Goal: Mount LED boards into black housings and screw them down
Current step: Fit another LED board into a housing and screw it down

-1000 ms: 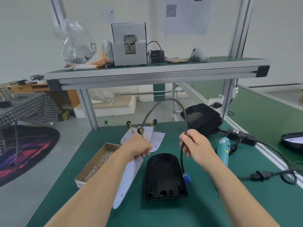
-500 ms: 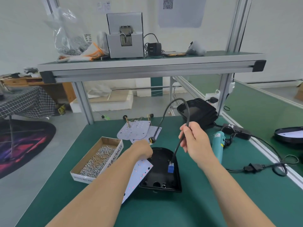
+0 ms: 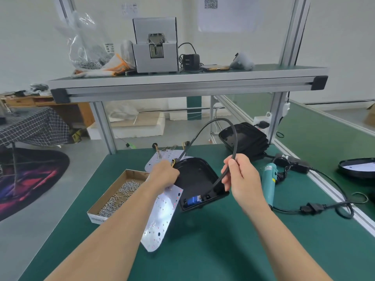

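Green matting covered the counter (image 3: 223, 250). At its centre the left hand (image 3: 164, 175) gripped the top of the board (image 3: 162, 216), which hung tilted toward 7 o'clock beside the housing (image 3: 194, 175). I judged it light, thin and stiff, best held by its bare edges, off the LEDs. The right hand (image 3: 241, 179) pinched the springy cable (image 3: 233, 136), its plug (image 3: 191, 200) at the housing's near end. Board print was unreadable; a QR sheet (image 3: 229, 17) hung at 12 o'clock.
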